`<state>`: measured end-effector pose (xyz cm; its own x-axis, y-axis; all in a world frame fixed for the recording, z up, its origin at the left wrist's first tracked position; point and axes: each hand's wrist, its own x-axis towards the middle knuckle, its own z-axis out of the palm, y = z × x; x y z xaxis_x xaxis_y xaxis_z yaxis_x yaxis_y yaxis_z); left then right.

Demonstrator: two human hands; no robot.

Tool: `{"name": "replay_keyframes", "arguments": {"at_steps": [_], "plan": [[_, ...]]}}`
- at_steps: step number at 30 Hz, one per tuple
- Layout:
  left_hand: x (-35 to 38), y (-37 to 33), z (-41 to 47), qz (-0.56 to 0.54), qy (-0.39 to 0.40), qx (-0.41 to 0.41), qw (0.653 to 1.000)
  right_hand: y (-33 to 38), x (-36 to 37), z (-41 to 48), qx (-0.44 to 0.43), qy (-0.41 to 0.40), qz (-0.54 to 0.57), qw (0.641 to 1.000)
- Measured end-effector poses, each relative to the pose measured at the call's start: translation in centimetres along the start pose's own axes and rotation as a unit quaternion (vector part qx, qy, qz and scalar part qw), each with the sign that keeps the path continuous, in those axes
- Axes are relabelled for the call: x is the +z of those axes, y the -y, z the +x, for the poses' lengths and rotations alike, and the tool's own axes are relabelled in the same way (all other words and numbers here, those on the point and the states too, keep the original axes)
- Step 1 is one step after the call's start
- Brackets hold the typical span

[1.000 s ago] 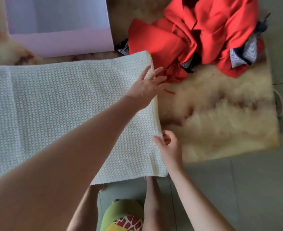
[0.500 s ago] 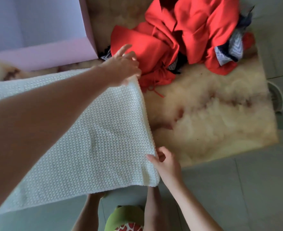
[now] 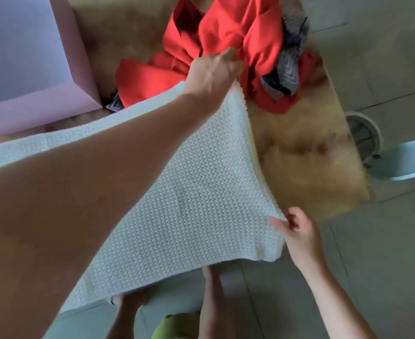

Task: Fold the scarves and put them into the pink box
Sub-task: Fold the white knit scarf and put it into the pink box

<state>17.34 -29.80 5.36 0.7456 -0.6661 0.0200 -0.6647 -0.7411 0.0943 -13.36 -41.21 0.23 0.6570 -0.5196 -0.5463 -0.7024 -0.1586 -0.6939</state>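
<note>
A white knitted scarf [image 3: 201, 192] lies spread over a furry beige rug [image 3: 304, 152], its right end lifted. My left hand [image 3: 213, 74] grips the far right corner of the scarf. My right hand [image 3: 297, 231] pinches the near right corner. The pink box [image 3: 77, 69] stands open at the top left, its inside pale. A heap of red scarves [image 3: 226, 45] lies beyond the white one, with a dark patterned scarf [image 3: 287, 69] tangled in it.
Grey floor tiles [image 3: 372, 253] surround the rug at the right and front. A round white object with a dark grille [image 3: 363, 135] and a pale blue item [image 3: 407, 160] sit on the floor at the right. My legs and a green garment show at the bottom.
My left hand went from resting flat on the scarf to gripping its far corner. Both hands have lifted the scarf's right end off the rug.
</note>
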Motion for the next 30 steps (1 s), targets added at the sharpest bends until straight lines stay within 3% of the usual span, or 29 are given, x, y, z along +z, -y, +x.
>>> {"name": "replay_keyframes", "arguments": {"at_steps": [7,11,16,21,24,27,30], "plan": [[0.3,-5.9,4.3,-0.017,-0.03,0.002,0.999,0.2,-6.8,2.4,-0.033,-0.059,-0.06,0.996],[1.4,-4.4,2.6,-0.083,-0.023,-0.064,0.994,1.0,-3.4,1.5,-0.023,-0.001,-0.033,0.999],[2.1,0.6,-3.2,-0.157,-0.084,-0.167,0.97,2.5,4.5,-2.7,-0.05,0.034,-0.11,0.992],[3.5,6.1,-8.9,-0.292,-0.141,-0.317,0.891,3.3,11.7,-7.1,-0.071,0.074,-0.145,0.984],[4.9,9.5,-11.5,-0.363,-0.094,-0.403,0.835,3.3,14.5,-8.5,-0.053,0.098,-0.148,0.983],[5.6,11.5,-13.3,-0.431,-0.047,-0.406,0.804,3.1,16.4,-9.0,-0.044,0.118,-0.132,0.983],[5.4,11.4,-14.2,-0.488,-0.072,-0.422,0.761,3.1,17.1,-8.9,-0.052,0.168,-0.12,0.977]]}}
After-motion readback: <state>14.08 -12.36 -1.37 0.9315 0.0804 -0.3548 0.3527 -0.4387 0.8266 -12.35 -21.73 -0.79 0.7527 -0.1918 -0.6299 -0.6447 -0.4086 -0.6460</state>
